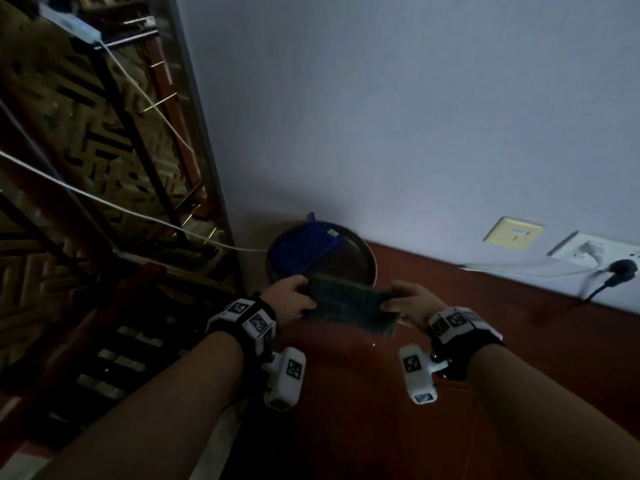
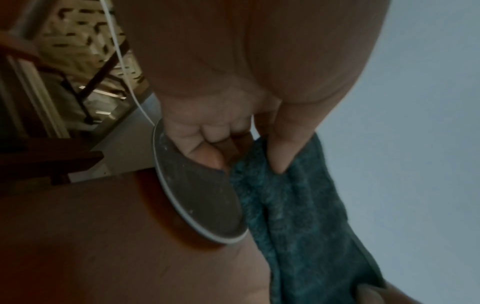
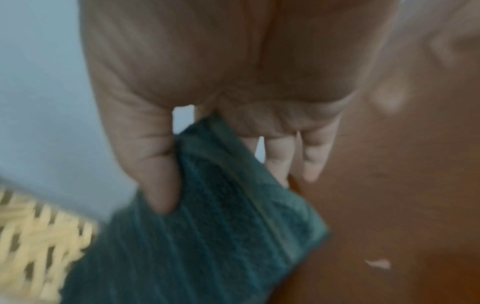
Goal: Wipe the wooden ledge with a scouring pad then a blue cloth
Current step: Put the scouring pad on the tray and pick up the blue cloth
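Observation:
A dark teal-blue terry cloth (image 1: 346, 303) is stretched between both hands just above the red-brown wooden ledge (image 1: 467, 348). My left hand (image 1: 294, 296) pinches its left end, thumb on top, as the left wrist view shows: left hand (image 2: 244, 162), cloth (image 2: 298, 216). My right hand (image 1: 405, 301) pinches the right end; in the right wrist view the right hand (image 3: 221, 183) has its thumb over the cloth (image 3: 207, 236). Behind it, a round dish (image 1: 372, 268) in the ledge's corner holds a flat bright blue rectangular piece (image 1: 301, 247).
A white wall runs along the back of the ledge, with a yellowish socket plate (image 1: 512, 233) and a white socket (image 1: 595, 251) carrying a black plug (image 1: 620, 268). A white cord (image 1: 138, 209) crosses the patterned lattice screen (image 1: 104, 140) on the left. A small pale fleck (image 3: 378, 264) lies on the wood.

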Demonstrator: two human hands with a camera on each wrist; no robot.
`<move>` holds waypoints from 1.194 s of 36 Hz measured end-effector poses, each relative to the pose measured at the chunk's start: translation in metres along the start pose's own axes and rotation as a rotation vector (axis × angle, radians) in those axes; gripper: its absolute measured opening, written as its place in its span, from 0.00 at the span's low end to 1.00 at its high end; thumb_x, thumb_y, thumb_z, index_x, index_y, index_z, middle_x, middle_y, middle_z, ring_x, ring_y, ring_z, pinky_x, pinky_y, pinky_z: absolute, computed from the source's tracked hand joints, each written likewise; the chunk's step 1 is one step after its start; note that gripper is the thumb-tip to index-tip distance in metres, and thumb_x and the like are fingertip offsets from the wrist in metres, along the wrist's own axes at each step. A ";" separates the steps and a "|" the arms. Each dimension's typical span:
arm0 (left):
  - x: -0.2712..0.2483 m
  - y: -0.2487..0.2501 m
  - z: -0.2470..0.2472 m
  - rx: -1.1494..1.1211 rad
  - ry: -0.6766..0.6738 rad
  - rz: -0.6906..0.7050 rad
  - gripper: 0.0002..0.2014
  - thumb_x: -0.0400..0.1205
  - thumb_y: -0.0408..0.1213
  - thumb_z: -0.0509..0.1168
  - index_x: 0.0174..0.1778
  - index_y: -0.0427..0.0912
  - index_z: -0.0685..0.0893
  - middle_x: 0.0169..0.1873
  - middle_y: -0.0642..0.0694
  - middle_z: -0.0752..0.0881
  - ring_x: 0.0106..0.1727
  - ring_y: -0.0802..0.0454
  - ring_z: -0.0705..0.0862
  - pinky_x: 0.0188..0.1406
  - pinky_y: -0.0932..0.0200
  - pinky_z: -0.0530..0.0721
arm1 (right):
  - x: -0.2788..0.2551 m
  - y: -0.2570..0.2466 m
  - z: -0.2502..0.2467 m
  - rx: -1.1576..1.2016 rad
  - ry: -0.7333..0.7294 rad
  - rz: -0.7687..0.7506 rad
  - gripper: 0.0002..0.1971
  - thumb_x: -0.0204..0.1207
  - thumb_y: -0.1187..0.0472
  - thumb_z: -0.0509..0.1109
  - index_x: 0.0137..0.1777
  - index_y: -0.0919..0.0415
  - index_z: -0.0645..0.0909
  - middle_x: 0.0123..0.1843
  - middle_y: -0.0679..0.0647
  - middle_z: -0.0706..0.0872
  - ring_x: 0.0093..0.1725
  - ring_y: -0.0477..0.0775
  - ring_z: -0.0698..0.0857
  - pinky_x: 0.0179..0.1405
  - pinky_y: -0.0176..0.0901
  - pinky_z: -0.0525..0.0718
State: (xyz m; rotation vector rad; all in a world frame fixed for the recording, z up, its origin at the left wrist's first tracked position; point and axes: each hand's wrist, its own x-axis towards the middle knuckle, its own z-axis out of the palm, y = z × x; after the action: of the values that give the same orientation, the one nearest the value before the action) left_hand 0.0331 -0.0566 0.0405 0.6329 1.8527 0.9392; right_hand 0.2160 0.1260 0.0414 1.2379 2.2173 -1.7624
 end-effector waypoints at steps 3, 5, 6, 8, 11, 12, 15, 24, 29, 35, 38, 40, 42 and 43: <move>0.017 0.002 -0.008 -0.075 0.012 -0.034 0.05 0.82 0.25 0.65 0.47 0.39 0.78 0.40 0.44 0.81 0.41 0.49 0.82 0.52 0.51 0.83 | 0.026 -0.016 -0.005 0.005 0.080 -0.015 0.10 0.72 0.73 0.71 0.39 0.57 0.85 0.40 0.62 0.87 0.41 0.63 0.86 0.45 0.57 0.86; 0.028 0.005 -0.008 -0.175 0.024 -0.077 0.06 0.83 0.26 0.63 0.43 0.40 0.77 0.37 0.46 0.80 0.36 0.52 0.81 0.53 0.51 0.82 | 0.040 -0.030 -0.007 -0.017 0.130 -0.051 0.11 0.71 0.72 0.72 0.40 0.54 0.86 0.46 0.65 0.87 0.48 0.68 0.86 0.54 0.66 0.85; 0.032 0.006 -0.008 -0.223 0.034 -0.096 0.07 0.84 0.29 0.63 0.40 0.42 0.78 0.37 0.46 0.80 0.36 0.52 0.81 0.55 0.49 0.83 | 0.047 -0.038 -0.008 -0.034 0.153 -0.059 0.13 0.71 0.73 0.73 0.41 0.52 0.85 0.48 0.66 0.87 0.50 0.70 0.86 0.56 0.67 0.84; 0.043 0.007 -0.007 -0.245 0.052 -0.111 0.07 0.85 0.33 0.64 0.41 0.42 0.78 0.37 0.45 0.82 0.37 0.50 0.82 0.58 0.45 0.83 | 0.064 -0.050 -0.010 -0.059 0.191 -0.067 0.14 0.70 0.73 0.72 0.43 0.50 0.85 0.51 0.64 0.87 0.52 0.70 0.86 0.56 0.66 0.85; 0.061 0.006 -0.005 -0.138 0.101 -0.097 0.04 0.85 0.33 0.65 0.46 0.36 0.79 0.34 0.44 0.83 0.33 0.50 0.83 0.43 0.54 0.88 | 0.088 -0.060 -0.011 -0.156 0.233 -0.043 0.15 0.70 0.69 0.74 0.54 0.54 0.83 0.53 0.59 0.87 0.52 0.62 0.86 0.51 0.52 0.87; 0.067 0.004 -0.004 -0.085 0.126 -0.096 0.04 0.84 0.32 0.65 0.45 0.36 0.79 0.33 0.45 0.83 0.31 0.52 0.84 0.35 0.59 0.87 | 0.097 -0.061 -0.011 -0.202 0.247 -0.042 0.16 0.69 0.68 0.75 0.56 0.54 0.83 0.53 0.57 0.87 0.52 0.60 0.86 0.51 0.50 0.87; 0.083 -0.003 0.000 0.091 0.173 -0.113 0.08 0.81 0.35 0.68 0.36 0.39 0.81 0.31 0.44 0.86 0.33 0.49 0.88 0.37 0.56 0.90 | 0.118 -0.062 -0.004 -0.407 0.287 -0.040 0.17 0.67 0.64 0.76 0.57 0.55 0.81 0.54 0.56 0.87 0.54 0.59 0.85 0.53 0.48 0.84; 0.119 -0.027 0.005 0.317 0.149 -0.236 0.13 0.78 0.43 0.70 0.41 0.34 0.87 0.37 0.39 0.90 0.39 0.41 0.90 0.42 0.46 0.91 | 0.171 -0.041 0.020 -0.668 0.168 -0.056 0.21 0.74 0.59 0.70 0.67 0.55 0.77 0.62 0.54 0.84 0.60 0.59 0.83 0.54 0.37 0.75; 0.118 -0.028 -0.014 0.573 0.184 -0.212 0.12 0.82 0.43 0.68 0.55 0.42 0.76 0.47 0.44 0.82 0.50 0.44 0.84 0.47 0.54 0.84 | 0.179 -0.054 0.017 -0.916 0.113 -0.165 0.14 0.77 0.58 0.66 0.62 0.58 0.80 0.58 0.60 0.86 0.58 0.64 0.84 0.53 0.46 0.79; 0.123 -0.020 -0.049 0.583 0.292 -0.127 0.19 0.82 0.41 0.67 0.67 0.45 0.71 0.60 0.43 0.82 0.57 0.43 0.83 0.53 0.51 0.83 | 0.192 -0.087 0.014 -0.996 0.121 -0.231 0.15 0.79 0.62 0.62 0.64 0.60 0.81 0.60 0.60 0.86 0.59 0.63 0.83 0.57 0.50 0.82; 0.126 -0.017 -0.055 0.696 0.311 -0.036 0.16 0.81 0.40 0.68 0.64 0.44 0.75 0.62 0.42 0.80 0.61 0.44 0.80 0.58 0.51 0.82 | 0.199 -0.094 0.024 -1.018 0.064 -0.251 0.14 0.77 0.63 0.64 0.61 0.59 0.82 0.61 0.59 0.85 0.60 0.61 0.83 0.59 0.48 0.80; 0.130 -0.016 -0.053 0.872 0.291 0.027 0.18 0.81 0.42 0.68 0.66 0.46 0.75 0.65 0.43 0.77 0.67 0.43 0.75 0.61 0.49 0.80 | 0.204 -0.092 0.035 -1.034 0.005 -0.273 0.17 0.75 0.65 0.66 0.63 0.54 0.81 0.66 0.56 0.81 0.64 0.60 0.81 0.64 0.47 0.77; 0.134 -0.018 -0.051 1.042 0.268 0.030 0.19 0.81 0.43 0.67 0.68 0.49 0.74 0.66 0.46 0.74 0.69 0.43 0.72 0.61 0.45 0.78 | 0.209 -0.088 0.047 -1.079 -0.060 -0.298 0.21 0.74 0.65 0.66 0.66 0.49 0.78 0.70 0.53 0.78 0.66 0.59 0.79 0.67 0.47 0.77; 0.137 -0.020 -0.051 1.098 0.254 0.015 0.20 0.81 0.42 0.67 0.69 0.50 0.73 0.67 0.46 0.74 0.69 0.43 0.71 0.60 0.44 0.76 | 0.211 -0.086 0.053 -1.092 -0.082 -0.311 0.22 0.74 0.65 0.66 0.68 0.47 0.77 0.72 0.52 0.77 0.67 0.58 0.79 0.66 0.48 0.78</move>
State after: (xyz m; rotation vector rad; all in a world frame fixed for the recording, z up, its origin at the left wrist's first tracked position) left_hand -0.0722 0.0168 -0.0314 1.1950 2.5384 -0.0991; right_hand -0.0008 0.1937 -0.0125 0.5580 2.7153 -0.3653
